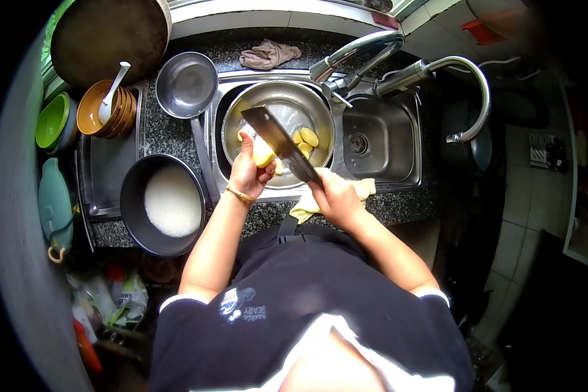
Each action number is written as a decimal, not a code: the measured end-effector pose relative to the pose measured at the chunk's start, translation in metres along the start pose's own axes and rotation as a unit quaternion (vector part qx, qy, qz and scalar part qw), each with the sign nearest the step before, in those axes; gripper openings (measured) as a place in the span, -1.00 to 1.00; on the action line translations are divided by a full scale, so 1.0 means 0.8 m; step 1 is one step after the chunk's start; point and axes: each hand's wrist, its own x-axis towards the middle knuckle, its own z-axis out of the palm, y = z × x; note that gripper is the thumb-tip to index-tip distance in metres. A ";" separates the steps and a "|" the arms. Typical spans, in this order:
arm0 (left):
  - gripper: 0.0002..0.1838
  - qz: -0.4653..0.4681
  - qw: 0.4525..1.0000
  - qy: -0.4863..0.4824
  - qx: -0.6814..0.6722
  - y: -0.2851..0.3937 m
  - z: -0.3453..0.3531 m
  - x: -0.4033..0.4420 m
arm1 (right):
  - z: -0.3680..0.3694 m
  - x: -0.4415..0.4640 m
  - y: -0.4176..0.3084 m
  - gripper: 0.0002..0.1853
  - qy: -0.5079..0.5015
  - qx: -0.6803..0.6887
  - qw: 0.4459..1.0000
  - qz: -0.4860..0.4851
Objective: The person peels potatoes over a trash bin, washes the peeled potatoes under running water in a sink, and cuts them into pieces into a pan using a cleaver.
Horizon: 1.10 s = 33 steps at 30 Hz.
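My left hand (246, 171) is closed around a peeled yellow potato (262, 155) above a wide steel basin (232, 111). My right hand (340, 199) grips the handle of a kitchen cleaver (274, 134). The broad dark blade slants up and left across the basin, right beside the potato; whether its edge touches the potato is hard to tell. Several cut potato pieces (309, 137) lie in the basin under and right of the blade. A yellow cloth (306, 206) rests on the sink's front edge, partly behind my right hand.
The basin sits in the left sink bowl; a smaller sink (379, 147) with two faucets (405, 80) is to the right. On the left stand a pot of white rice (173, 202), a long-handled pan (186, 85) and stacked brown bowls (121, 117). A crumpled rag (270, 54) lies behind.
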 end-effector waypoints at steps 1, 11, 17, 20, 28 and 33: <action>-0.35 0.004 1.000 0.003 0.014 -0.001 0.000 -0.002 | 0.001 -0.002 -0.001 -0.77 0.001 0.000 1.000 0.000; -0.50 0.327 0.916 -0.023 0.231 -0.054 0.004 0.016 | 0.016 0.005 -0.012 -0.78 0.029 0.032 0.999 0.020; -0.67 0.079 0.955 -0.065 0.279 0.003 0.015 -0.016 | 0.011 0.020 0.004 -0.76 -0.052 0.414 0.884 0.210; -0.68 0.092 0.970 -0.064 0.217 0.003 0.018 -0.013 | 0.021 0.025 0.004 -0.76 -0.023 0.456 0.865 0.209; -0.60 0.186 0.965 -0.017 0.187 -0.027 0.003 -0.002 | 0.036 0.029 -0.002 -0.78 0.027 0.489 0.844 0.218; -0.35 0.282 0.931 0.018 0.230 -0.046 -0.006 0.001 | 0.052 0.036 0.018 -0.83 0.070 0.326 0.923 0.190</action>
